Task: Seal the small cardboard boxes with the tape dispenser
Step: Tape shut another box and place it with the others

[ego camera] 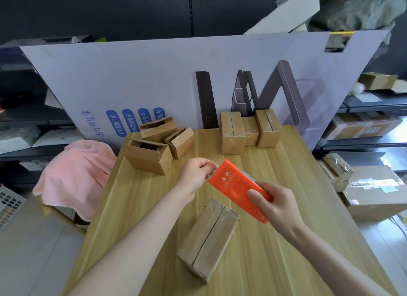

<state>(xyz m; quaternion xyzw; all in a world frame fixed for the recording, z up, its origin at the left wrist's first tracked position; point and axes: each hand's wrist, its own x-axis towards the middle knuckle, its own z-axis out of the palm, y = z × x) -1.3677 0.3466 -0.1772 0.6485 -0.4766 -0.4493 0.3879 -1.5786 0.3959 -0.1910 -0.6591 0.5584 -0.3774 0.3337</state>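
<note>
While the table [275, 163] carries 3 open boxes [149, 157] far left and 3 taped ones [232, 132] far right, the nearest cardboard box [207, 240] lies just person-side of both hands, long axis running away from the person. The right hand [275, 205] grips the tape dispenser [233, 185]; the left hand [195, 173] pinches its front edge.

The orange shell of the dispenser [231, 185] hides its tape roll, except for a grey-blue sliver at the upper edge. The right hand [282, 205] covers its rear end. The left hand [196, 174] pinches at its front edge with curled fingers [210, 166]; whether tape lies between them cannot be told. The small print under the logo is unreadable. Both arms [132, 240] run off the bottom edge. The cloth [77, 170] covers whatever lies under it.
</note>
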